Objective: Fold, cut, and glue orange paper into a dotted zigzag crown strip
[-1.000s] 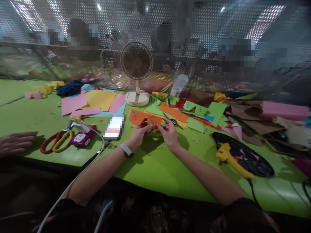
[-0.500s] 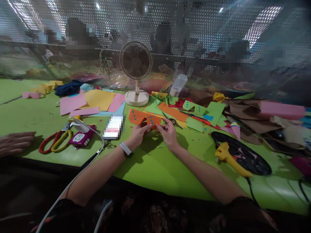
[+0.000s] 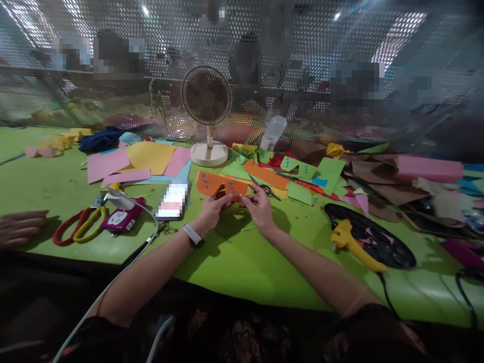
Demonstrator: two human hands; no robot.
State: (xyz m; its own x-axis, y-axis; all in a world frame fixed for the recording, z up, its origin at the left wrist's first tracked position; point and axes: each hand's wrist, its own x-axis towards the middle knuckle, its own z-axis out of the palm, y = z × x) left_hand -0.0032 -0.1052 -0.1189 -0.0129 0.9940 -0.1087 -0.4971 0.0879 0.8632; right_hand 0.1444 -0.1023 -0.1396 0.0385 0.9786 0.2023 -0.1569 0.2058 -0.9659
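Observation:
Between my two hands is an orange paper cut-out (image 3: 212,183), shaped like a pair of glasses and dotted with blue spots. My left hand (image 3: 212,210), with a pale watch strap at the wrist, pinches its lower edge near the middle. My right hand (image 3: 260,207) grips the right end between thumb and fingers. The cut-out is held up a little above the green table (image 3: 245,267). Just behind my right hand lie small dark scissors (image 3: 267,189). Farther back are green cut-outs (image 3: 300,166) with blue dots and an orange paper strip (image 3: 266,174).
A white fan (image 3: 207,96) stands at the back. To the left are a phone (image 3: 173,200), a purple power adapter (image 3: 123,217), large scissors (image 3: 81,225) and another person's hand (image 3: 22,228). At right a yellow glue gun (image 3: 355,244) rests on a black tray (image 3: 406,257).
The whole view has shifted slightly, so things sit a little farther left. Both hands keep their hold on the orange cut-out, nearly unmoved.

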